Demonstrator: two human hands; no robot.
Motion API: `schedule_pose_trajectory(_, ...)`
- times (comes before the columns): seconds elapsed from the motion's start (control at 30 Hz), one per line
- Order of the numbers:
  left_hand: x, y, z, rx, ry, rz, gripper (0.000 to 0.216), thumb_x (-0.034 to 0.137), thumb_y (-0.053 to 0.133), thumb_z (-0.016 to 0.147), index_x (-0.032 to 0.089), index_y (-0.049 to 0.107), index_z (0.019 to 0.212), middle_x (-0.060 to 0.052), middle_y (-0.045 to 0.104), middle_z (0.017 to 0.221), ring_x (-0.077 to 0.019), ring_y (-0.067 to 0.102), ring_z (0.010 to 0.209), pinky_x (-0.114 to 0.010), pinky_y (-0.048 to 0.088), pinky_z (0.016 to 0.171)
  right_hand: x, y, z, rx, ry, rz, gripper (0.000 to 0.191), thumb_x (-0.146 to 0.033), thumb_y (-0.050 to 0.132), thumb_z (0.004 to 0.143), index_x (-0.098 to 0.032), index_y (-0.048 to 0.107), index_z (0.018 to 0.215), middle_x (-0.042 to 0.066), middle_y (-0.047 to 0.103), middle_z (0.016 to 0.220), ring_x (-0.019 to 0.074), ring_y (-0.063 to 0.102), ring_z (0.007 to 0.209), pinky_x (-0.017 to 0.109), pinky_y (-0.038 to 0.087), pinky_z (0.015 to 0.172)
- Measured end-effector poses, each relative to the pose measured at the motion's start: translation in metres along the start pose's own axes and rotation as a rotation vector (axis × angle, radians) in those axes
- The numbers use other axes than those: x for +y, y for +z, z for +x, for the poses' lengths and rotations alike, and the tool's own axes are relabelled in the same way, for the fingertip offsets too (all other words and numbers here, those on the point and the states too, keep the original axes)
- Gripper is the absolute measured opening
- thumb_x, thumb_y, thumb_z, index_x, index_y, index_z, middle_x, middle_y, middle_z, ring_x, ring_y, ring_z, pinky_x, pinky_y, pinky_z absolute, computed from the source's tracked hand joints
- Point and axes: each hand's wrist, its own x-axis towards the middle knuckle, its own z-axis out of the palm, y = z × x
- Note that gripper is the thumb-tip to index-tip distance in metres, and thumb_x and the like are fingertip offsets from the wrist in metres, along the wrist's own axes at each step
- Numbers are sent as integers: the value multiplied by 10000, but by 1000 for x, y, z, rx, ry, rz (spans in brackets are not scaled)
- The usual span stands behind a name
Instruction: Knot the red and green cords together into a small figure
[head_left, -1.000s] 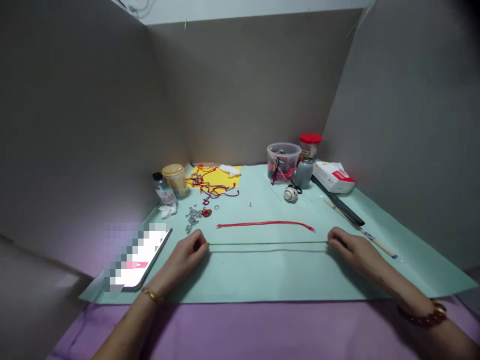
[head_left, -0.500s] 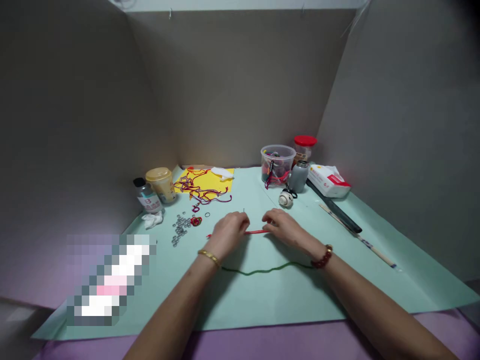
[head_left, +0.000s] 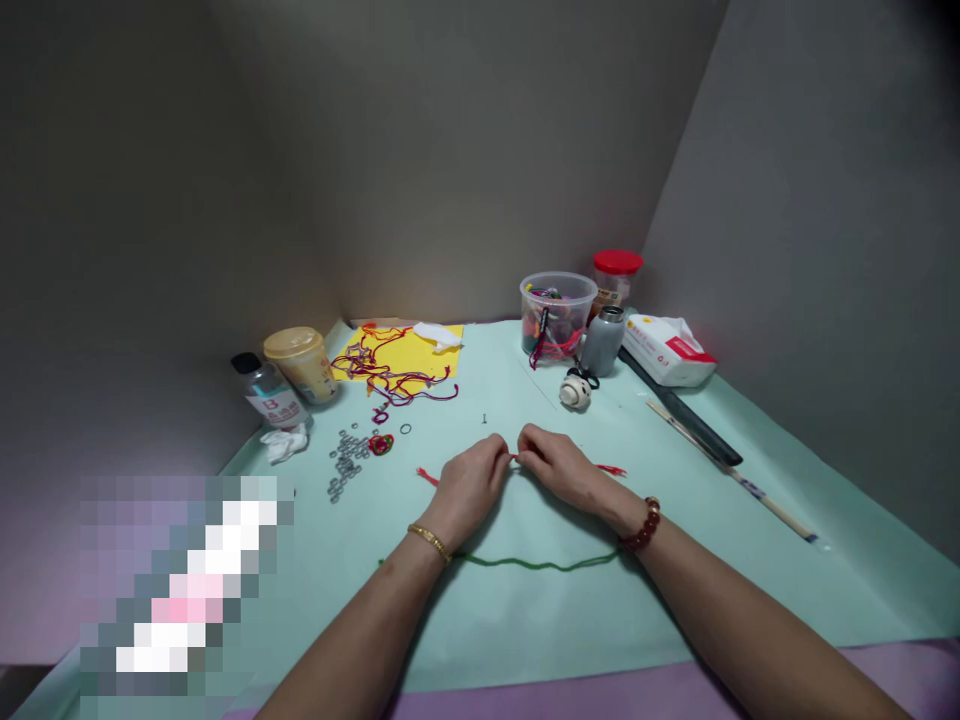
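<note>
The plastic tub (head_left: 556, 318) sits at the back of the paper mat (head_left: 480, 620). A jar (head_left: 616, 275) is behind it, to the right. A small bottle (head_left: 602, 342) is just right of it, and a tissue pack (head_left: 666, 350) is farther right. A little ball (head_left: 575, 393) is in front of it. Farther in front, the left hand (head_left: 472, 490) and right hand (head_left: 562, 470) hold a string (head_left: 513, 457). Metal rings (head_left: 346, 462) lie far to its left.

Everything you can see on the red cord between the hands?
A thin red cord, apparently fine thread, its tips looking slightly splayed. Its middle is pinched between the fingertips of the left hand and right hand, with only a short bit showing between them; the hands hide most of the rest. One end sticks out past each hand, over the pale green paper; whether they touch it is hard to tell.
</note>
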Motion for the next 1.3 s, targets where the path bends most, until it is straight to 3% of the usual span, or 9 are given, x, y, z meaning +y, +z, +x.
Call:
schedule_pose_trajectory(0.2, -16, -13, 4, -3, 72, -7, 263, 332, 393, 966, 215, 594, 844, -25, 637, 840, -173, 577, 776, -277, 385, 699, 6, -6, 1, 62, 113, -17, 142, -209, 466, 854, -209, 568, 755, -20, 572, 680, 136, 474, 634, 254, 312, 613)
schedule_pose_trajectory(0.43, -50, -46, 7, 85, -78, -123, 239, 352, 496, 883, 197, 633, 764, -5, 655, 765, -159, 573, 719, -255, 386, 668, 19, -15, 5, 106, 175, 37, 179, -271, 469, 826, -190, 601, 735, -26, 555, 626, 131, 482, 607, 240, 328, 581)
schedule_pose_trajectory(0.7, -66, -53, 5, 231, -257, -139, 308, 464, 544, 830, 183, 638, 745, 12, 613, 658, -151, 541, 633, -247, 370, 592, 19, -14, 6, 83, 188, 74, 197, -305, 470, 822, -185, 588, 719, -30, 529, 612, 128, 463, 603, 245, 315, 574)
schedule_pose_trajectory(0.83, -67, -57, 5, 148, -259, -176, 305, 439, 496, 850, 189, 651, 772, 16, 628, 632, -155, 567, 614, -251, 394, 608, 20, -14, 6, 65, 197, 67, 159, -257, 456, 800, -187, 546, 689, -30, 513, 616, 125, 439, 603, 251, 303, 576)
schedule_pose_trajectory(1.0, -71, -60, 4, 100, -265, -256, 284, 407, 464, 858, 195, 652, 845, -3, 715, 761, -162, 640, 640, -259, 446, 667, 16, -15, 5, 47, 203, 50, 131, -231, 436, 787, -192, 505, 682, -31, 493, 618, 123, 420, 601, 255, 296, 578)
schedule_pose_trajectory(1.13, -70, -67, 2, 129, -295, -166, 284, 411, 463, 862, 207, 643, 780, 2, 703, 719, -169, 631, 644, -260, 430, 648, 16, -20, 4, -6, 193, 68, 137, -239, 439, 784, -188, 530, 696, -26, 519, 636, 122, 433, 614, 246, 309, 578)
schedule_pose_trajectory(1.3, -69, -85, -2, 64, -249, -54, 267, 382, 406, 893, 212, 574, 773, 12, 664, 684, -163, 604, 642, -261, 408, 645, 30, -41, 2, -101, 195, 88, 122, -236, 482, 741, -175, 583, 708, -16, 549, 640, 124, 452, 614, 242, 324, 572)
